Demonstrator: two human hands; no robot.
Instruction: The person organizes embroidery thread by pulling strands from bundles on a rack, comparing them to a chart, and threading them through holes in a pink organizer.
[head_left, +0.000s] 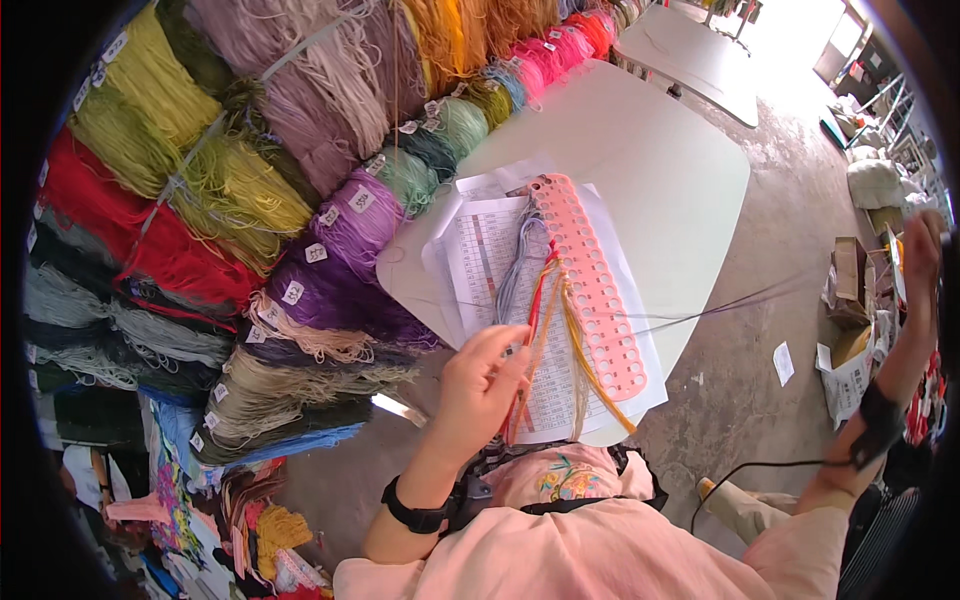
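Observation:
A pink thread-organiser card [590, 290] with rows of holes lies on printed colour-chart sheets [480, 250]. Red, orange, golden and grey-lilac embroidery floss [583, 355] hangs from its left-hand holes. My left hand [485, 380] is closed beside the card's lower left, its fingers curled by the red and orange strands; what lies inside the fingers is partly hidden. Thin dark thread [715, 308] stretches across the card toward the right. Far out at the right edge, my raised right hand [922, 255] looks closed, at the end of that thread's line, slightly smeared.
Bundled skeins in many colours [330, 90] are stacked along the left and back, with small white tags. The pale table [680, 170] has a rounded right edge. Cardboard boxes [848, 285] stand on the floor at right. A black cable [765, 465] runs to my right wrist.

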